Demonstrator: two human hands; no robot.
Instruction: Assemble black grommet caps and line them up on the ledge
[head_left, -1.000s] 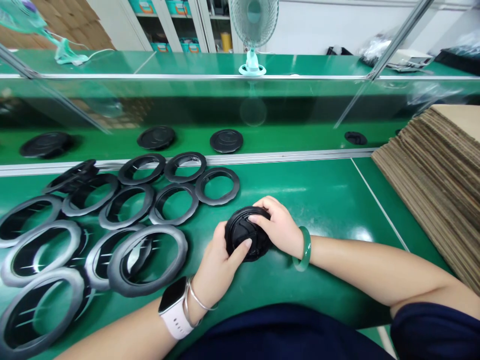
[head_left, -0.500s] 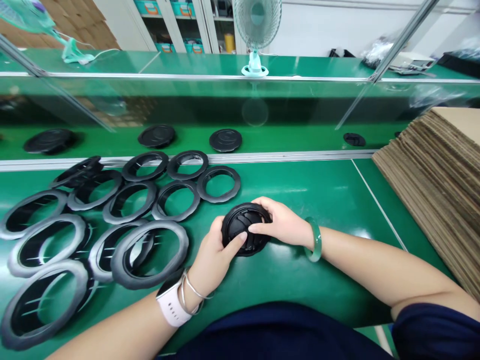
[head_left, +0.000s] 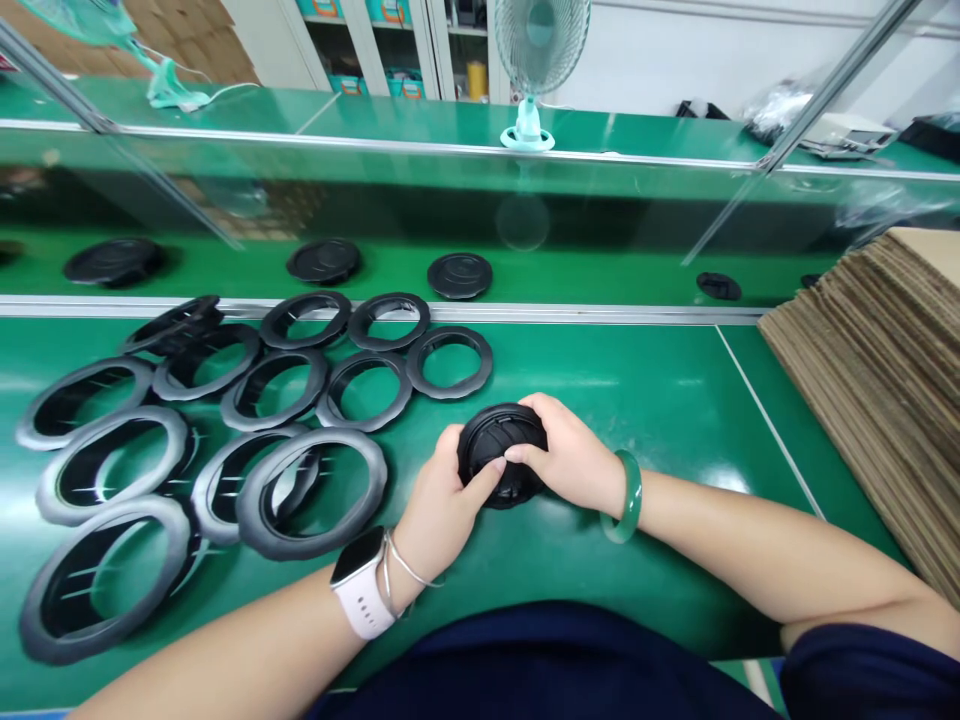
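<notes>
Since the earlier view, the ribbed black plastic cap (head_left: 501,445) has turned slightly between the left hand (head_left: 442,495) and right hand (head_left: 570,452), both grips cupped closely around it, just right of the black rubber rings (head_left: 367,418). It looks light and stiff, its smooth ribs probably slick; the outer rim seems the surest hold.

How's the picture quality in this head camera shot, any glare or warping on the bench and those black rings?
In the head view, bright glare patches sit on the green bench top right of the hands; wide-angle distortion stretches the black rings toward the lower left; the black disc between the left hand and right hand is dark, its surface detail hard to read; no strong blur shows.
</notes>
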